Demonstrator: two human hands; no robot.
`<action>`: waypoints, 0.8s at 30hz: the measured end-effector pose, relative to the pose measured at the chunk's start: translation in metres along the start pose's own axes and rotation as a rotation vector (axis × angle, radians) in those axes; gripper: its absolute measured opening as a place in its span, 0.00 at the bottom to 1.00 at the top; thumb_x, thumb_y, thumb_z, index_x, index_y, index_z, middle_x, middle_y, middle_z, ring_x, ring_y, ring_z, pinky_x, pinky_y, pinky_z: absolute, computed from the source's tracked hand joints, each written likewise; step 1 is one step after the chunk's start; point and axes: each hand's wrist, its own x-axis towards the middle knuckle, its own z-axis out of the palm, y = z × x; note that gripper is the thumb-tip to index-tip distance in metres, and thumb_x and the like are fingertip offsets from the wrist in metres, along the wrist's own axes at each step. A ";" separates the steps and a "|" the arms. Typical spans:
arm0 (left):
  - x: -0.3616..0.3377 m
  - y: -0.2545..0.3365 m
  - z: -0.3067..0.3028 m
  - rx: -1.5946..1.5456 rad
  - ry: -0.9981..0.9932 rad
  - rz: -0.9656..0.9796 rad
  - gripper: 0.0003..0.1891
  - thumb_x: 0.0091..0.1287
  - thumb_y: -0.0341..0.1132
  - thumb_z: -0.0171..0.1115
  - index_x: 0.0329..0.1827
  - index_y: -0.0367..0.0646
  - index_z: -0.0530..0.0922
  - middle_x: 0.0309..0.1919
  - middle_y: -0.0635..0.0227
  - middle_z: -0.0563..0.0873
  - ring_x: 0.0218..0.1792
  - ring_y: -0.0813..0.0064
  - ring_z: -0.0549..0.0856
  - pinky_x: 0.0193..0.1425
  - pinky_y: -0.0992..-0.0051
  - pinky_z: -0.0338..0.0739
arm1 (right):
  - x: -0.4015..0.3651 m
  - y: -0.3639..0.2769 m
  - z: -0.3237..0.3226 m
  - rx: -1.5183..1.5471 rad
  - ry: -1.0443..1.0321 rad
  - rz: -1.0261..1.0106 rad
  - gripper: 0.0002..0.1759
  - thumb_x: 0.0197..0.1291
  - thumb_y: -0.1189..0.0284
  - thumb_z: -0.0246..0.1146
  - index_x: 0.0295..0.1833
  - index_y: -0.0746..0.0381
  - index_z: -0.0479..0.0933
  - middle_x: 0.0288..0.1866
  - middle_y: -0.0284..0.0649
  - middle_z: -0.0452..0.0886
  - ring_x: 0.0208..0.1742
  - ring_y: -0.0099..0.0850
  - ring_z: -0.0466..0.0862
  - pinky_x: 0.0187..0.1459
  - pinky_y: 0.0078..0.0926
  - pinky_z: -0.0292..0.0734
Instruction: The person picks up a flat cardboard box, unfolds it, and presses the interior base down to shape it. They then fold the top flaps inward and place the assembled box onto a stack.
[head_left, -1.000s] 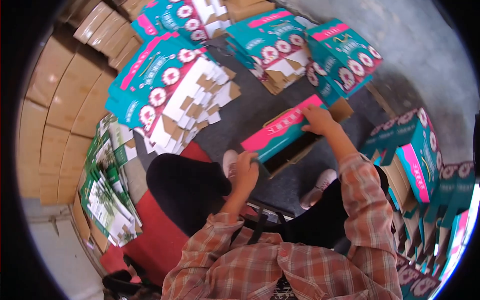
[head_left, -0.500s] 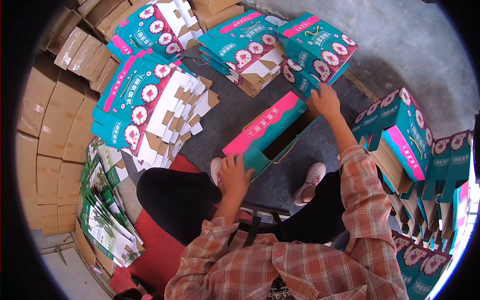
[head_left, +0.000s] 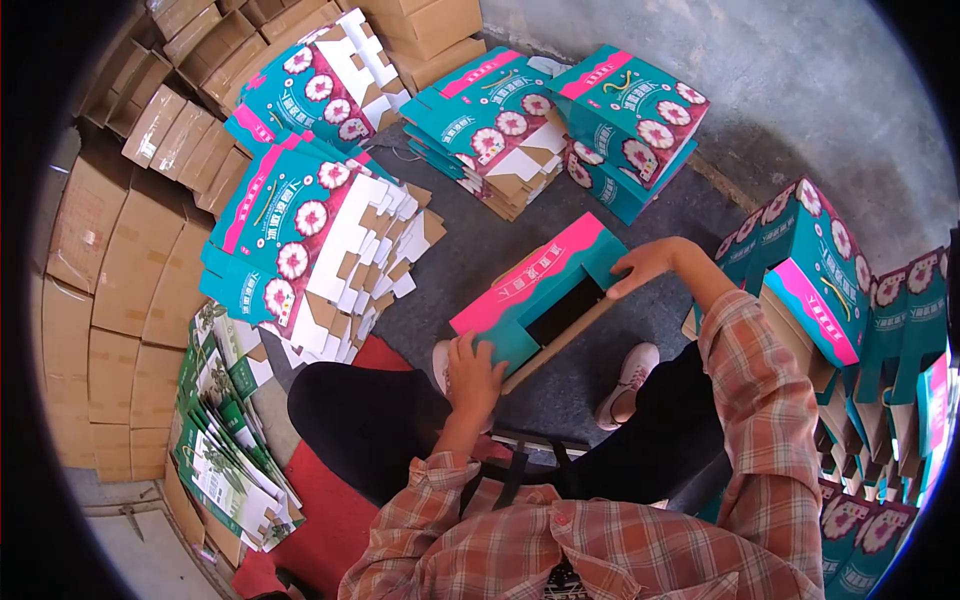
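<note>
In front of me, between my feet, is a teal and pink cardboard gift box (head_left: pixel 535 277) with white lettering. A dark opening shows along its right side, with teal end flaps beside it and a brown board edge below. My left hand (head_left: pixel 474 380) grips the near-left corner, its fingers bent over the teal end. At the far right my right hand (head_left: pixel 645 266) holds the edge beside the opening between thumb and fingers. The inside of the box is too dark to make out.
Flat teal cartons (head_left: pixel 290 230) lie in stacks at the left, with another stack (head_left: pixel 480 120) ahead. Formed boxes (head_left: pixel 630 125) stand ahead and more boxes (head_left: pixel 815 280) are piled right. Brown cartons (head_left: pixel 105 290) line the left side; green printed packaging (head_left: pixel 225 440) lies near my left knee.
My right hand has come from the far end of the box back to its right edge. The panel by the opening now sits differently, showing brown board. My left hand stays at its corner.
</note>
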 end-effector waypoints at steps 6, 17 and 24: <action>0.009 -0.020 0.009 -0.183 0.027 0.085 0.17 0.50 0.31 0.70 0.43 0.43 0.75 0.59 0.51 0.72 0.63 0.42 0.67 0.66 0.53 0.63 | 0.004 0.016 0.007 0.048 -0.046 -0.132 0.52 0.45 0.36 0.65 0.63 0.69 0.70 0.61 0.54 0.74 0.63 0.46 0.74 0.64 0.38 0.66; 0.002 -0.023 0.004 -0.421 0.001 0.087 0.28 0.52 0.26 0.63 0.60 0.42 0.71 0.65 0.48 0.68 0.68 0.47 0.63 0.71 0.58 0.58 | 0.014 0.018 -0.002 0.311 0.237 0.006 0.57 0.38 0.39 0.72 0.66 0.68 0.65 0.59 0.56 0.74 0.45 0.44 0.84 0.39 0.32 0.82; 0.014 -0.016 0.025 -0.490 0.202 -0.255 0.36 0.56 0.45 0.69 0.62 0.32 0.66 0.63 0.45 0.69 0.65 0.49 0.67 0.68 0.60 0.62 | 0.043 0.014 0.006 0.121 0.521 0.231 0.65 0.37 0.39 0.72 0.73 0.67 0.52 0.64 0.61 0.68 0.65 0.54 0.70 0.65 0.43 0.65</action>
